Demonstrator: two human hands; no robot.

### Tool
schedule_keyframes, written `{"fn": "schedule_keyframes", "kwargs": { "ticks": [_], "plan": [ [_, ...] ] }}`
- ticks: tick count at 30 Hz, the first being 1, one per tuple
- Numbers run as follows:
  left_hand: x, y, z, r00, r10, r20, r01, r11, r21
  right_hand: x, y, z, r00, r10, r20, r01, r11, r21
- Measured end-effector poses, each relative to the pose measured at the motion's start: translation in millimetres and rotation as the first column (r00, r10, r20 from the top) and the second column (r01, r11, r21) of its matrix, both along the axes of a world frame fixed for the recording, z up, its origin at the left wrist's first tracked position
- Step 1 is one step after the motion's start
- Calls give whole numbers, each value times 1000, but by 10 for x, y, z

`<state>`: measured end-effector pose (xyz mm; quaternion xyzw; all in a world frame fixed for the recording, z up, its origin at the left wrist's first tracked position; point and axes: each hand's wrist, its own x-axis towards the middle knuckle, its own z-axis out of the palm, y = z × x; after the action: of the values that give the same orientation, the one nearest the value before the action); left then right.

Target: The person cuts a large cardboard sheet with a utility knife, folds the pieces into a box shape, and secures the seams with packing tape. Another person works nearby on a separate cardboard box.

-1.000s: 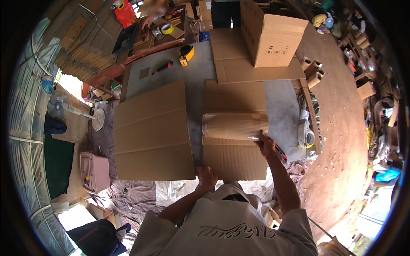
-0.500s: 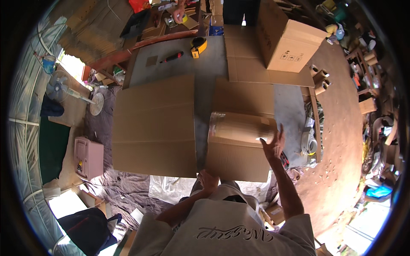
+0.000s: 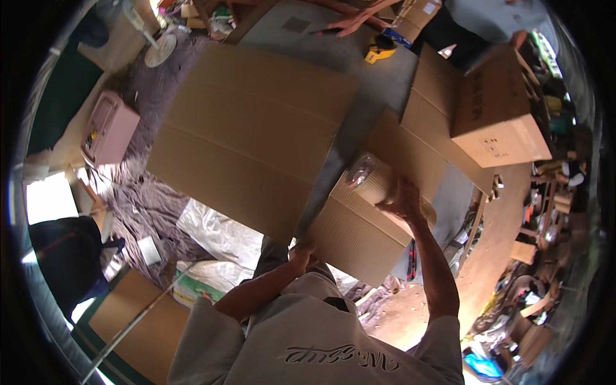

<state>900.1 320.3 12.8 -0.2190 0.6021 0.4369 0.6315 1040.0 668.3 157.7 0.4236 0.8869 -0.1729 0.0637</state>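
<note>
A brown cylindrical roll (image 3: 372, 181), shiny with clear film at its left end, lies across the right-hand cardboard sheet (image 3: 356, 240). Bent over the roll's top is my right hand (image 3: 405, 202), its fingers closed around it; part of the roll shows past the hand. At the sheet's near left corner my left hand (image 3: 303, 255) is closed on the cardboard edge, fingertips partly hidden. To the left lies a larger creased cardboard sheet (image 3: 247, 131), overhanging the grey table (image 3: 327, 163).
A yellow tape measure (image 3: 380, 49) lies at the far side. Another person's hand (image 3: 350, 24) reaches over a slim dark tool there. A cardboard carton (image 3: 497, 119) stands at right on flat cardboard. A pink box (image 3: 110, 128) and a fan base (image 3: 160, 50) sit at left.
The view has swung, so the table appears tilted. My right hand has gone from the roll's right end to over its top and closed on it. A co-worker's hand has come to the dark tool.
</note>
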Motion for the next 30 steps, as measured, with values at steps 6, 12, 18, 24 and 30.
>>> {"fn": "schedule_keyframes", "kwargs": {
  "ticks": [6, 12, 18, 24, 30],
  "plan": [
    [41, 40, 127, 999, -8, -49, 10, 1000, 25, -219, -96, 13, 999, -18, -36, 16, 998, -65],
    [41, 22, 88, 1000, -9, -25, 10, 999, 30, -228, -156, 49, 979, 195, -65, -184, 972, 145],
    [-41, 30, 121, 982, -101, 159, 107, 994, -30, -215, -41, -27, 989, 146, -30, -144, 988, 45],
    [3, 145, 666, 992, -71, 109, 66, 996, 55, -155, -31, -42, 984, 161, -81, -161, 987, 16],
    [4, 633, 1359, 987, -140, -80, 161, 841, 517, -191, -83, 21, 981, 178, -73, -175, 984, 44]
  ]
}}
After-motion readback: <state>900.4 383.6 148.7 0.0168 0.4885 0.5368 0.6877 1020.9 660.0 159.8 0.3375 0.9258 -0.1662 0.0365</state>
